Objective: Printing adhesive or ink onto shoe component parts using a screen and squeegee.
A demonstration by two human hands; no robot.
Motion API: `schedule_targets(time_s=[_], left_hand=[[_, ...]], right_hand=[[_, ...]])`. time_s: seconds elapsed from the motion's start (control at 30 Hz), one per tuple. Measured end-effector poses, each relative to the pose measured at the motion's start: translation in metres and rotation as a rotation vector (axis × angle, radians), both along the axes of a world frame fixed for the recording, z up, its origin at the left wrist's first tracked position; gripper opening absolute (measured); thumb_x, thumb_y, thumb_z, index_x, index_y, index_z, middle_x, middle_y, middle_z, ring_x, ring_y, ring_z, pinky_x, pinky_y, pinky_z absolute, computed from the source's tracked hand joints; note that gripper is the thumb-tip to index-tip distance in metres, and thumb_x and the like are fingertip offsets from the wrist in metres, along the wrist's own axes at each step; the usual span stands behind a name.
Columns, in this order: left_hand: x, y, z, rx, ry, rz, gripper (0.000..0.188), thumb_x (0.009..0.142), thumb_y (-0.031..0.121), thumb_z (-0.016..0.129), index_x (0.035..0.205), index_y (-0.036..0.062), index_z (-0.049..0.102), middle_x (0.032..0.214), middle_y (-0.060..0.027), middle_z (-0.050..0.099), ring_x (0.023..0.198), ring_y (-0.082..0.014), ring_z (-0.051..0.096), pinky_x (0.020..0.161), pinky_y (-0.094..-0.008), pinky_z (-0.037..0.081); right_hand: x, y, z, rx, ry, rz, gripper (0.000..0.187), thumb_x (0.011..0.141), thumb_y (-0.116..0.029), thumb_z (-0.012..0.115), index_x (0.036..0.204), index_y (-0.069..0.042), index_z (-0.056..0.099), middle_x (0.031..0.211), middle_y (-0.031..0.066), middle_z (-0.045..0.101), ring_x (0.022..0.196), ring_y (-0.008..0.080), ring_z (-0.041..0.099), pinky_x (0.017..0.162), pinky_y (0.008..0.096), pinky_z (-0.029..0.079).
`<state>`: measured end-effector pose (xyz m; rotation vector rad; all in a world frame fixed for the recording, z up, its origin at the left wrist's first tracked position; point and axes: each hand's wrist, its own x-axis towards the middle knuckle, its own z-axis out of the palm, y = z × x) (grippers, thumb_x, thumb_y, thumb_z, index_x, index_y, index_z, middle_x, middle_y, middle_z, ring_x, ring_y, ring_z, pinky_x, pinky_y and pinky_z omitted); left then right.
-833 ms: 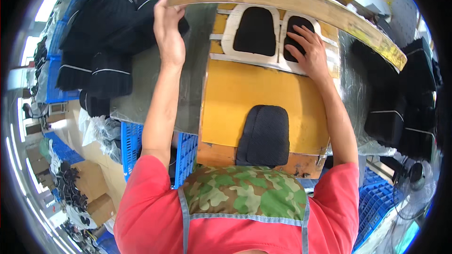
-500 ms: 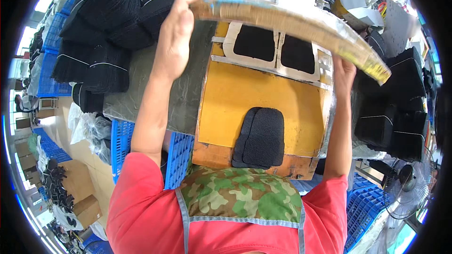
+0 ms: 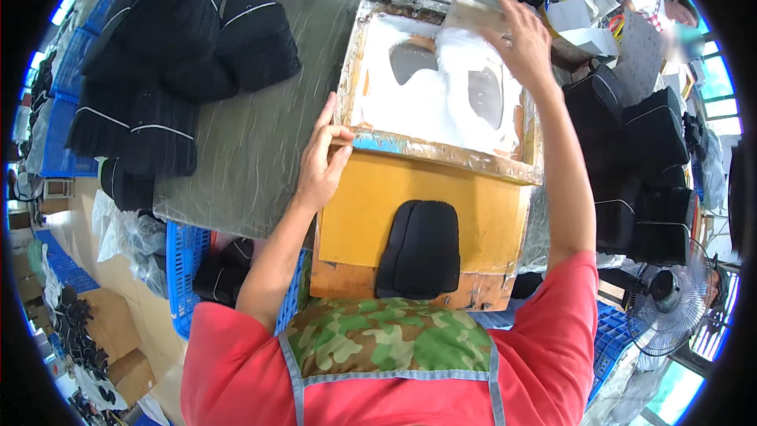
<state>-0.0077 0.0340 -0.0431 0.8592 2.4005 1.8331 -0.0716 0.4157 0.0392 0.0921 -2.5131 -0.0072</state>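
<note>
A wooden screen-printing frame (image 3: 449,159), its mesh spread with thick white ink (image 3: 398,114), lies flat on the yellow board (image 3: 430,193). Two rounded grey openings show through the mesh. My left hand (image 3: 322,162) grips the frame's near left corner, fingers over the near rail. At the far side my right hand (image 3: 524,41) is on a pale flat squeegee (image 3: 471,16), which stands in the ink; its thumb side is partly hidden. Two overlapping black fabric pieces (image 3: 419,248) with rounded ends rest on the board close to me.
Tied stacks of black pieces (image 3: 177,35) cover the table's left side, and more stacks (image 3: 662,134) stand at the right. Blue crates (image 3: 180,280) are below the table edge. A fan (image 3: 670,296) stands at lower right. A person (image 3: 658,12) is at the far right.
The raised frame has come down flat, covering the black pieces at the board's far part. My left hand moved down to its near corner; my right moved from under its right side to the squeegee.
</note>
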Motion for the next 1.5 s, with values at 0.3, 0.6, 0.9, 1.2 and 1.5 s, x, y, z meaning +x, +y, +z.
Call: schedule_targets(time_s=[0.3, 0.6, 0.9, 1.2, 1.5], left_hand=[[-0.001, -0.01, -0.005, 0.046, 0.111, 0.065, 0.007, 0.091, 0.0, 0.055, 0.097, 0.001, 0.057, 0.156, -0.0235, 0.031, 0.134, -0.0289, 0.048, 0.095, -0.0328, 0.048], [-0.006, 0.003, -0.006, 0.074, 0.107, 0.015, 0.007, 0.09, 0.0, 0.056, 0.097, 0.0002, 0.057, 0.156, -0.0231, 0.032, 0.133, -0.0287, 0.048, 0.094, -0.0328, 0.049], [-0.003, -0.011, -0.01, 0.069, 0.119, 0.045, 0.007, 0.09, 0.0, 0.055, 0.097, 0.0, 0.057, 0.156, -0.0216, 0.032, 0.121, -0.0238, 0.057, 0.091, -0.0319, 0.05], [-0.001, -0.005, -0.007, 0.134, -0.045, 0.038, 0.007, 0.089, 0.002, 0.055, 0.096, 0.0027, 0.057, 0.157, -0.0181, 0.034, 0.109, -0.014, 0.059, 0.087, -0.0259, 0.047], [-0.006, -0.001, -0.003, 0.082, 0.094, 0.025, 0.008, 0.089, 0.002, 0.057, 0.096, 0.0023, 0.058, 0.155, -0.0225, 0.034, 0.131, -0.0271, 0.05, 0.096, -0.0325, 0.047]], right_hand=[[0.075, -0.102, 0.005, -0.138, -0.314, 0.116, 0.022, 0.079, -0.006, 0.066, 0.1, -0.006, 0.06, 0.091, 0.012, 0.059, 0.09, 0.032, 0.063, 0.079, 0.0444, 0.051], [-0.022, -0.105, -0.009, -0.146, -0.03, 0.17, 0.008, 0.086, -0.01, 0.059, 0.093, -0.006, 0.061, 0.087, 0.0124, 0.066, 0.085, 0.036, 0.063, 0.075, 0.0445, 0.05], [0.055, -0.112, 0.013, -0.312, -0.439, 0.263, 0.019, 0.081, -0.009, 0.068, 0.099, -0.005, 0.068, 0.085, 0.0144, 0.068, 0.082, 0.035, 0.066, 0.075, 0.0427, 0.052], [0.016, -0.135, -0.012, -0.163, -0.221, 0.154, 0.003, 0.087, -0.008, 0.058, 0.087, -0.006, 0.06, 0.085, 0.015, 0.063, 0.078, 0.0356, 0.064, 0.069, 0.0472, 0.051], [0.012, -0.091, 0.025, -0.232, -0.395, 0.131, 0.015, 0.083, -0.008, 0.066, 0.098, -0.003, 0.065, 0.082, 0.0147, 0.068, 0.077, 0.0339, 0.067, 0.072, 0.0412, 0.052]])
